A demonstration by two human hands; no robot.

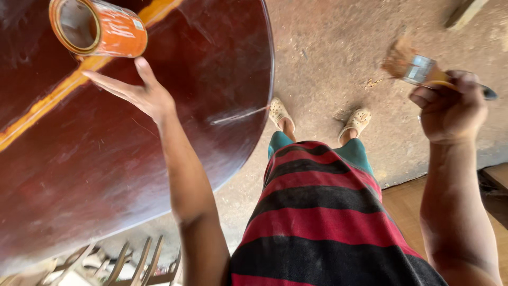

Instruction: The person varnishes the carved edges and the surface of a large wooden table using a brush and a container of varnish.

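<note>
My left hand is open with fingers spread, just below an orange tin can that stands on a glossy dark red-brown round tabletop; the thumb tip is close to the can's side, and contact cannot be told. My right hand is closed around the handle of a flat paintbrush, held up over the floor to the right of the table. The brush has brownish bristles and a metal ferrule.
A lighter orange-yellow stripe runs across the tabletop. Below is a dusty concrete floor with my feet in pale perforated clogs. Wooden chair parts lie under the table's near edge. A wooden plank lies at top right.
</note>
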